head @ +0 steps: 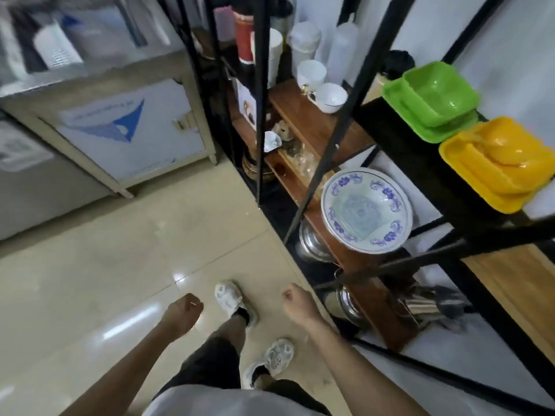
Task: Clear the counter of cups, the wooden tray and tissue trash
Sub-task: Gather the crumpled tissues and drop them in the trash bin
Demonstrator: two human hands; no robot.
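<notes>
- Left hand at about 7 o'clock is clenched in a loose fist, nothing in it, hanging over the glossy beige floor tiles.
- Right hand at roughly 5 o'clock is curled up the same way, also empty.
- White ceramic cups sit up around 1 o'clock on the brown wooden shelf of the black metal rack.
- Big blue-and-white patterned bowl is at 3 o'clock, with green and yellow plastic trays at 2 o'clock.
</notes>
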